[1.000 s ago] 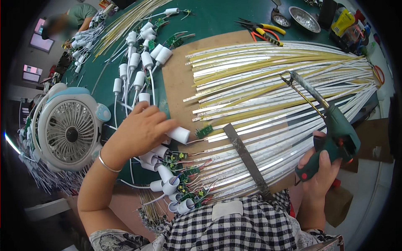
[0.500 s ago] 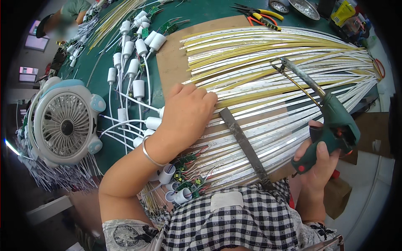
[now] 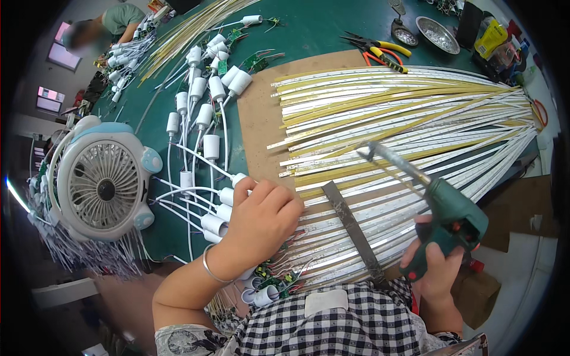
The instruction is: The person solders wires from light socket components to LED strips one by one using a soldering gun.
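Observation:
My left hand is closed, its fingers curled down by the near-left ends of the strips. The fingertips are hidden beneath it, and so is anything they pinch. My right hand grips a green soldering gun by its pistol handle. The gun's metal tip points up and left over the long white and yellow LED strips, slightly blurred. Beside my left hand lie white lamp caps on white cables. Near its wrist are small green circuit boards with thin wires. A dark metal bar lies across the strips.
A white and blue fan stands at the left. More lamp caps spread over the green table. Pliers and a metal dish lie at the far side. Another person is at the far left.
The view has shifted a little. My left hand has come nearer to me along the strip ends, still curled. The soldering gun has moved left and nearer to me.

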### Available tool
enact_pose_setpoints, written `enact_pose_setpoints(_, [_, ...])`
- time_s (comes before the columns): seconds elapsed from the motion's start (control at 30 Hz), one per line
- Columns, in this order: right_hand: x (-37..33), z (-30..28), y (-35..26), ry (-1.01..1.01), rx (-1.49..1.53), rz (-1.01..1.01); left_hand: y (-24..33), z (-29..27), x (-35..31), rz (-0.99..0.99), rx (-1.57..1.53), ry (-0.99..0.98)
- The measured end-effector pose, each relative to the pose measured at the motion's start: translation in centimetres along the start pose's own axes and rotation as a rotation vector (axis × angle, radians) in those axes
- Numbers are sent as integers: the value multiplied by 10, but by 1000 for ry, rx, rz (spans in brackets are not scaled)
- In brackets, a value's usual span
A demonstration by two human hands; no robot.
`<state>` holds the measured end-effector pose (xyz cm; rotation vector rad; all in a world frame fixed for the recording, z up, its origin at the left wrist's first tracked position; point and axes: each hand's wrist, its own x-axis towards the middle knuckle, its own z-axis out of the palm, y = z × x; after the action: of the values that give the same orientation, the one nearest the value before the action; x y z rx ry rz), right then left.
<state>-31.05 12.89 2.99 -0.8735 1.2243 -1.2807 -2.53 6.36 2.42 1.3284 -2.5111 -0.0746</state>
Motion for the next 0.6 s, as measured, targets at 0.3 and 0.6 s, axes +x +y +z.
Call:
enact_pose_setpoints(0.3, [-15,0,0,-91,-22,179,-8,1,2,47,49,-74])
enact_pose_setpoints(0.6, [-25,-4,6,-185,7,214,-10,-5,-6,89,48,-40])
